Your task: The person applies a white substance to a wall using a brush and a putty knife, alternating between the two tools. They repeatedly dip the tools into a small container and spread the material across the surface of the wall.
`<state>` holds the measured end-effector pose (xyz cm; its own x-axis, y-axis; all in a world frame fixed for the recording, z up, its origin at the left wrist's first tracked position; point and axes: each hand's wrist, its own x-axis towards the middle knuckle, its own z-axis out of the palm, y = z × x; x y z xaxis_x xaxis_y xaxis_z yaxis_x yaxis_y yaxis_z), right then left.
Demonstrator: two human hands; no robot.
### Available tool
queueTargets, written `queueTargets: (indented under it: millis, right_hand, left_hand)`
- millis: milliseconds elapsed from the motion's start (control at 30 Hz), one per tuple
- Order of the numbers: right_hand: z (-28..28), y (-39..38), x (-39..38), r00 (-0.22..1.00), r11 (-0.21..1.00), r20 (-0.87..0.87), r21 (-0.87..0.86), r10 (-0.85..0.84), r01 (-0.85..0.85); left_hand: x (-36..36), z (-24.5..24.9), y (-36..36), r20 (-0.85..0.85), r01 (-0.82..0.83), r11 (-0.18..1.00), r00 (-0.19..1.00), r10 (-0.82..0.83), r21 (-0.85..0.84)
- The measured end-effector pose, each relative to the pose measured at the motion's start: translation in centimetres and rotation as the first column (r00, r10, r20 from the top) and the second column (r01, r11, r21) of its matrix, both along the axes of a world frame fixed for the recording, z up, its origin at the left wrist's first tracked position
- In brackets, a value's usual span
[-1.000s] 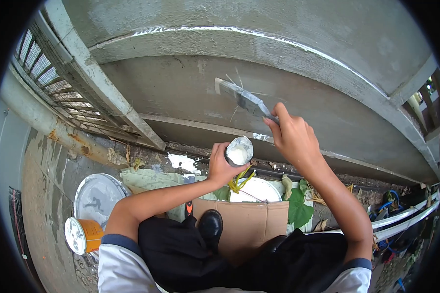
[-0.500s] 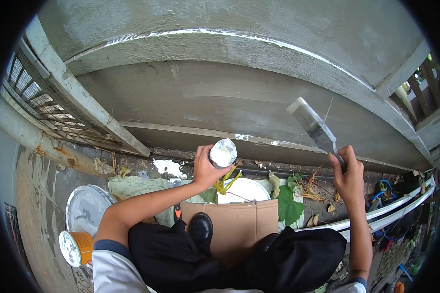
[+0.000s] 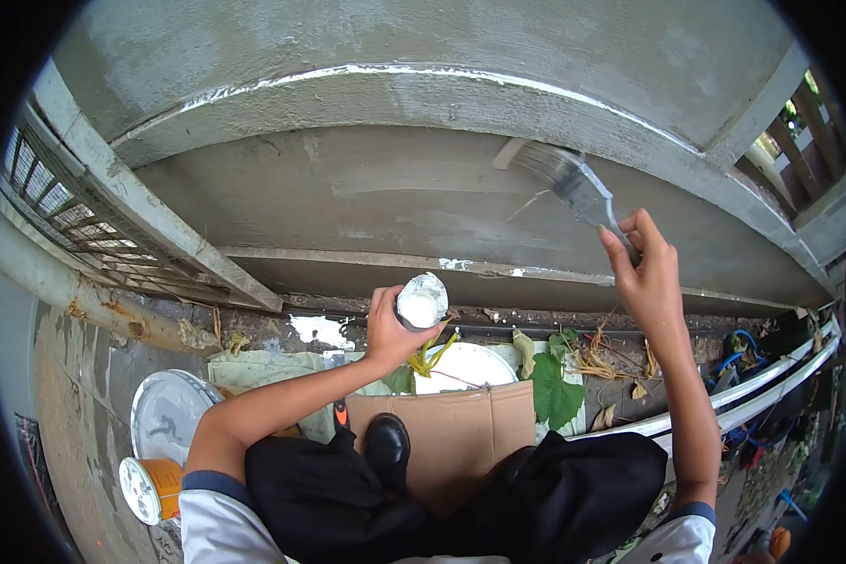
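My left hand is wrapped round a small cup of white paint, its mouth tilted up toward me. In my right hand is a wide paintbrush, gripped by its handle between thumb and fingers. The bristles are whitish and somewhat blurred; they lie against the grey wall panel, just below the raised horizontal band. A thin white paint line runs along the top of that band.
Cardboard lies under my shoes. Left are a large lidded bucket and an orange-sided tub. A white round lid and a green leaf lie near the wall's foot. White strips curve along the right.
My right hand has moved up and left, bringing the paintbrush from lower right onto the wall beneath the band. My left hand with the cup has barely shifted.
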<state>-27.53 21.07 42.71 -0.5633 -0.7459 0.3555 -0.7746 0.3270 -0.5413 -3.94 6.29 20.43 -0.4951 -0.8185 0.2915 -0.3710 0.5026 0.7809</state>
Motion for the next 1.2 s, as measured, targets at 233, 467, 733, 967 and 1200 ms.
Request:
queueTargets:
  millis: [233, 467, 733, 967, 1200]
  right_hand:
    - [-2.0, 7.6, -2.9, 0.977, 0.998, 0.207, 0.004, 0.059, -0.061]
    - [-0.3, 2.8, 1.2, 0.815, 0.971, 0.579, 0.185, 0.019, -0.154]
    - [-1.0, -4.1, 3.6, 0.789, 0.817, 0.461, 0.204, 0.406, -0.539]
    - [-0.7, -0.3, -2.1, 0.92, 0.943, 0.343, 0.199, 0.189, -0.268]
    - [0.2, 9.9, -5.2, 0.945, 0.975, 0.321, 0.223, -0.068, -0.005]
  left_hand:
    - [0.0, -0.9, -0.5, 0.005, -0.017, 1.0, 1.0, 0.017, 0.012]
    - [0.3, -0.7, 0.2, 0.033, -0.012, 1.0, 0.999, 0.012, 0.014]
    - [0.5, -0.9, 0.5, 0.035, 0.027, 1.0, 0.999, -0.026, -0.008]
    - [0.3, -0.9, 0.5, 0.028, 0.027, 0.999, 0.999, -0.028, 0.029]
    - [0.7, -1.2, 0.3, 0.034, 0.039, 0.998, 0.999, -0.04, 0.042]
